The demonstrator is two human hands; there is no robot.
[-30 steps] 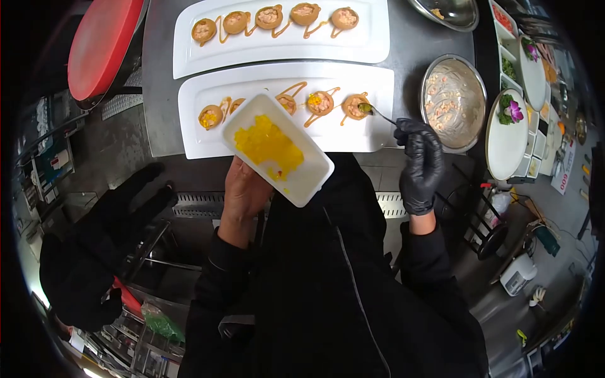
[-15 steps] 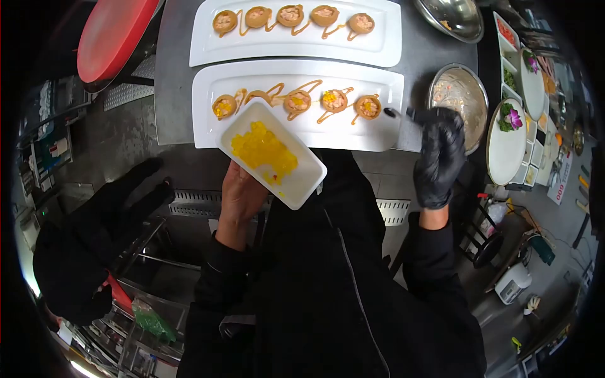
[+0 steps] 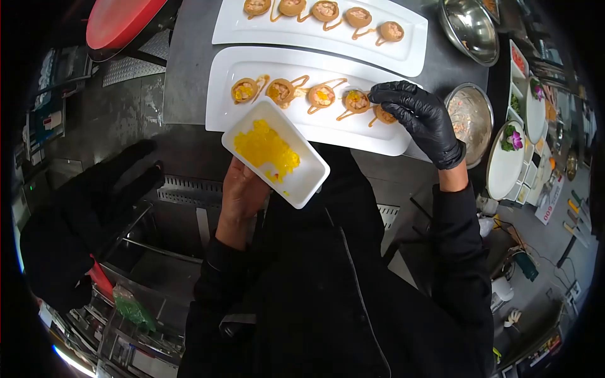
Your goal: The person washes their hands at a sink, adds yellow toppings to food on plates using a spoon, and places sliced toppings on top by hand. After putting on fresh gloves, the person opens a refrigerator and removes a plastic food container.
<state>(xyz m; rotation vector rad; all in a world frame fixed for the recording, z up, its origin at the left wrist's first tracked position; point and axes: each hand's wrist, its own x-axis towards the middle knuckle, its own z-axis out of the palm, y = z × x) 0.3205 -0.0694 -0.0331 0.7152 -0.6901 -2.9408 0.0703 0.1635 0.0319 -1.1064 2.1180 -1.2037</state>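
Observation:
My left hand, bare, is closed around a white rectangular container with yellow diced pieces inside. My right hand, in a black glove, reaches over the near white plate. Its fingers are pinched on a spoon, mostly hidden now, whose end points at a filled pastry cup. Another pastry cup is partly covered by the glove. Farther left on that plate, more cups such as this pastry cup hold pinkish filling with yellow pieces, with brown sauce lines between them.
Behind is a second white plate of filled cups. To the right stand a bowl of creamy mixture, a steel bowl and an oval plate with a purple flower. A person in dark clothes is at the left.
My right hand has moved left and forward from beside the mixing bowl to over the near plate's right end. The view has shifted slightly; my left hand still holds the container.

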